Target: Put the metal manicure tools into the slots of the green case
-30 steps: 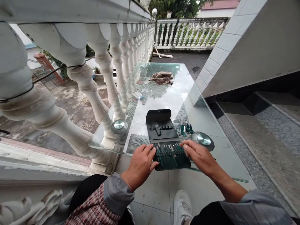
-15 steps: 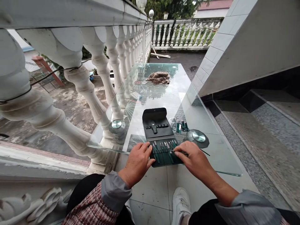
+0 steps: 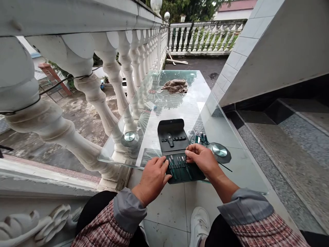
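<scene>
A black tool case (image 3: 174, 149) lies unfolded near the front edge of the glass table. Slim metal tools with dark green handles (image 3: 179, 168) stand in a row in its lower panel; the upper panel has small loops. At the case's left edge rests my left hand (image 3: 154, 176), thumb and fingers gripping that side. Over the right part of the lower panel is my right hand (image 3: 202, 157), its fingers pinched at a thin dark tool, partly hidden. Several green and silver clippers (image 3: 200, 138) lie in a group right of the case.
The glass table (image 3: 231, 137) has round metal discs at left (image 3: 129, 136) and right (image 3: 219, 150). A crumpled brown cloth (image 3: 175, 86) and a small card (image 3: 150, 105) lie farther back. White balusters (image 3: 100, 99) run along the left; steps (image 3: 290, 137) rise at the right.
My right hand has moved up and slightly left over the case, its fingers now near the upper ends of the tools. My left hand stays at the case's left edge.
</scene>
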Demonstrator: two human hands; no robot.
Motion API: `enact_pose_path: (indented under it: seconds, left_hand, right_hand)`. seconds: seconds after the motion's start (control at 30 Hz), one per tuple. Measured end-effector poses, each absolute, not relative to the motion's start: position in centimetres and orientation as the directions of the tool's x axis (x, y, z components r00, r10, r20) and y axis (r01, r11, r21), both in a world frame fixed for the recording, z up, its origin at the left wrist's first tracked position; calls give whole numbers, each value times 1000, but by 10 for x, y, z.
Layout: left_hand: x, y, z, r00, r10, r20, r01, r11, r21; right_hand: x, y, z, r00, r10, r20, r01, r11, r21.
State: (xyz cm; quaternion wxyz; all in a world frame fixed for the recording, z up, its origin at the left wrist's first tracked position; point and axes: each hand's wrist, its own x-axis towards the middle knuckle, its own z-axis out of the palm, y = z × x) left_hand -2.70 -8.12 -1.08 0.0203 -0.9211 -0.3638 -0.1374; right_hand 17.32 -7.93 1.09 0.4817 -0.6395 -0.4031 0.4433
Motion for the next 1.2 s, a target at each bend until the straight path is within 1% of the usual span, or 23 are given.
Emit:
enact_pose_path:
  seconds: [0.2,0.27,0.33,0.4,0.5,0.6,0.7,0.83,0.9,0.97,1.07,1.2]
  left_hand:
    - [-27,-82,-11,693,668,271,681,-730,57]
    - [-27,-82,-11,697,664,270,680,-732,46]
    - [-27,-83,-11,702,661,265,679,-734,29]
    - [-27,-83,-11,705,660,259,681,-732,13]
    - [-27,-83,-10,705,664,248,685,-728,2]
    - [-26,-83,-9,707,666,237,685,-729,8]
    - [-26,-83,-9,706,670,230,685,-729,21]
    - [-27,-83,-9,695,686,217,696,-717,37]
    - [-27,-83,-10,693,689,214,698,-715,40]
    - [-27,-83,-10,689,693,210,701,-712,49]
    - [-27,-83,-11,688,696,208,699,-712,67]
    - [-27,-82,-11,680,703,207,704,-705,81]
  right_hand:
    - [172,-71,-4,283,939,-195,154,-245,-957]
    - [173,-70,-5,278,944,-177,239,-246,-939]
    - [174,-69,-4,264,957,-117,370,-212,-904]
    - [175,-67,-3,235,971,-53,499,-167,-851]
    - [175,-63,-1,193,981,-29,635,-147,-758]
    - [177,-60,-1,150,989,-1,725,-110,-680]
    - [178,-60,-1,65,996,68,799,-11,-601]
    - [179,-63,-1,-19,992,125,923,66,-379]
    - [178,-66,0,-77,985,155,953,119,-278]
    - [179,-70,0,-150,969,196,958,192,-214]
    - [182,-76,-2,-242,933,267,944,290,-158]
    - [186,-86,-4,-335,879,338,912,392,-116]
